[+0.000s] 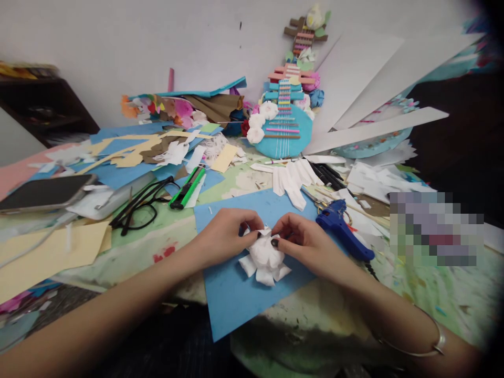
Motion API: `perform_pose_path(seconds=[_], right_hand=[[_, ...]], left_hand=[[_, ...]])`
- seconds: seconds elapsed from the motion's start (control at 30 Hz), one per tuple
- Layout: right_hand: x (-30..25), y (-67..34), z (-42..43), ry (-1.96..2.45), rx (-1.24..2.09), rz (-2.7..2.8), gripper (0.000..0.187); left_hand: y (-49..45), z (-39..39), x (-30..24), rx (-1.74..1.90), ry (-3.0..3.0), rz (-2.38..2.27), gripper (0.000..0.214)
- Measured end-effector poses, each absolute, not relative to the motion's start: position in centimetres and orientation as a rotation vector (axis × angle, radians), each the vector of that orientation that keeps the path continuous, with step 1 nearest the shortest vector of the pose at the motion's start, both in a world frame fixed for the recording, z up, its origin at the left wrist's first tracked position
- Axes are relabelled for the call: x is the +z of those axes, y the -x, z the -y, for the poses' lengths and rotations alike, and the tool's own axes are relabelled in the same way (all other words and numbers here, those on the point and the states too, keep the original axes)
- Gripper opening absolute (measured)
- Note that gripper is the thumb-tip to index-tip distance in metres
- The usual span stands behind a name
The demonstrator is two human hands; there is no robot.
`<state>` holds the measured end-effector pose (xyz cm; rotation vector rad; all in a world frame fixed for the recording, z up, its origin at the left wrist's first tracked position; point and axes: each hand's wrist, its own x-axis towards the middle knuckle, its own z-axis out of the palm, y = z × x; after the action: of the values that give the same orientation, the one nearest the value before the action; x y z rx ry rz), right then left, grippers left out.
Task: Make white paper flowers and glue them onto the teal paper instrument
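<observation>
A white paper flower (268,257) with layered petals rests on a blue sheet (228,310) at the table's front edge. My left hand (232,233) pinches a petal at its upper left. Opposite it, my right hand (301,236) has thumb and fingers closed on the upper right petals. Both thumbs press near the flower's far side, and some fingertips are hidden behind it. Just right of my right hand lies a blue glue gun (344,231). White paper strips (293,178), cut like petals, lie beyond the flower.
Left of the sheet are a green utility knife (188,187), black eyeglasses (144,205) and a phone (47,191). Paper scraps (134,147) cover the back left. A turquoise paper guitar (289,131) with white flowers leans on the wall. Black pens (326,176) lie behind the glue gun.
</observation>
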<state>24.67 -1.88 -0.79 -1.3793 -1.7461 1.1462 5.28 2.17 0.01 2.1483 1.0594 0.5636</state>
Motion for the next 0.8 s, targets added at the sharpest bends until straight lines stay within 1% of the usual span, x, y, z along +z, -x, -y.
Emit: perform_pose_path(seconds=[0.17,0.37,0.67,0.8], right_hand=[[-1.1,-24.8,2.0,1.379,1.138,1.714,0.016],[-1.0,-24.8,2.1,1.359,1.141,1.737,0.016],[-1.0,-24.9,2.4,1.353,1.166,1.776,0.013],[-0.3,-24.9,2.7,1.262,0.976,1.925,0.012]], left_hand=[[-5.4,-1.3,0.2,0.656,-2.084,-1.042,0.014],[-5.0,-0.3,0.1,0.796,-2.100,-0.949,0.010],[-4.7,0.0,-0.6,0.782,-2.085,-0.780,0.011],[-4.4,0.1,-0.6,0.755,-2.091,-0.763,0.011]])
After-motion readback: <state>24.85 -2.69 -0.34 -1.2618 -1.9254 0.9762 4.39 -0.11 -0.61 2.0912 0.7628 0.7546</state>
